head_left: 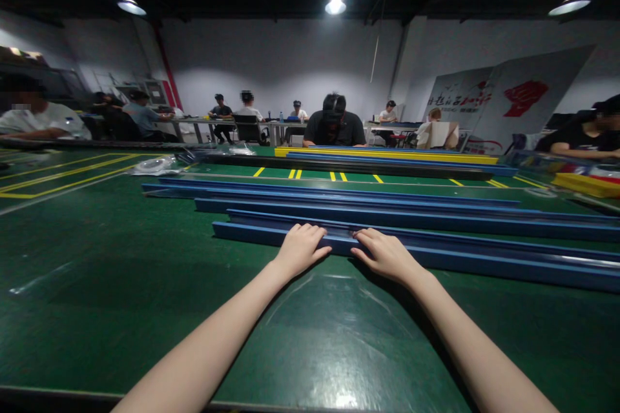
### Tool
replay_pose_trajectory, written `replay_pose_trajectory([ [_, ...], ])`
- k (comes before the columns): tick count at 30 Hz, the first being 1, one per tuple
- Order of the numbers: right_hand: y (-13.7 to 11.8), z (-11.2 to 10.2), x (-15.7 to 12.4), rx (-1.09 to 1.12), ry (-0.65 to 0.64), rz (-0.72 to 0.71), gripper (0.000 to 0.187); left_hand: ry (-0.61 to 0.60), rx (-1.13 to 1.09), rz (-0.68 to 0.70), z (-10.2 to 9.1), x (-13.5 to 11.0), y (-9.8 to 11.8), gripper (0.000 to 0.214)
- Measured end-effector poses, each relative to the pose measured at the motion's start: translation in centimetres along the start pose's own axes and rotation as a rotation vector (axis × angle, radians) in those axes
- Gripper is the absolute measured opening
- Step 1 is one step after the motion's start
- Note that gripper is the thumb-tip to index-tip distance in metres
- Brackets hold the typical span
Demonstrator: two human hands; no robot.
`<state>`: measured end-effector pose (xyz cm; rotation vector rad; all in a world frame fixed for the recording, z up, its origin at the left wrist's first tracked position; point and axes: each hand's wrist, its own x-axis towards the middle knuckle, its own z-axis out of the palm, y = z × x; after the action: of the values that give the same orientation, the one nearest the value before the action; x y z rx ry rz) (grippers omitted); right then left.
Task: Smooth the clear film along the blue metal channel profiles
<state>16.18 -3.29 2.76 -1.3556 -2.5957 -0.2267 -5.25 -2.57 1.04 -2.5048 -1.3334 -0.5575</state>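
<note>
The nearest long blue channel [484, 263] lies across the green table in front of me, its open side up. My left hand [304, 248] is closed over its front wall, fingers curled over the top edge and thumb on the near side. A short gap to the right, my right hand [380, 250] grips the same wall, with its fingertips reaching into the groove and the thumb in front. Inside the groove between the hands is a paler, shiny patch that I cannot make out. Just behind lies a second blue channel [436, 217], and beyond it another blue channel [290, 191].
Farther back on the green table [121, 284] lie a yellow strip [387, 153] and a black strip [363, 166]. Clear plastic wrap [155, 165] sits at the left, a yellow tray [586, 185] at the right. A person [334, 122] sits opposite; several others sit around.
</note>
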Motion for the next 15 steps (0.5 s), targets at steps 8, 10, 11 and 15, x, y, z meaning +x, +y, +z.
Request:
replay_pose_trajectory([
  [8,0.00,-0.05,0.06,0.002,-0.008,0.006,0.033,0.065,-0.080,-0.084,-0.18,0.15,0.11,0.025],
  [10,-0.01,-0.08,0.05,0.002,-0.008,0.004,0.033,0.083,-0.095,-0.109,-0.33,0.19,0.19,0.024],
  [11,-0.02,-0.09,0.05,0.001,-0.008,0.003,0.033,0.091,-0.104,-0.120,-0.38,0.21,0.21,0.024],
  [15,-0.07,-0.14,0.02,-0.008,-0.009,-0.002,0.034,0.112,-0.127,-0.147,-0.39,0.29,0.17,0.026],
])
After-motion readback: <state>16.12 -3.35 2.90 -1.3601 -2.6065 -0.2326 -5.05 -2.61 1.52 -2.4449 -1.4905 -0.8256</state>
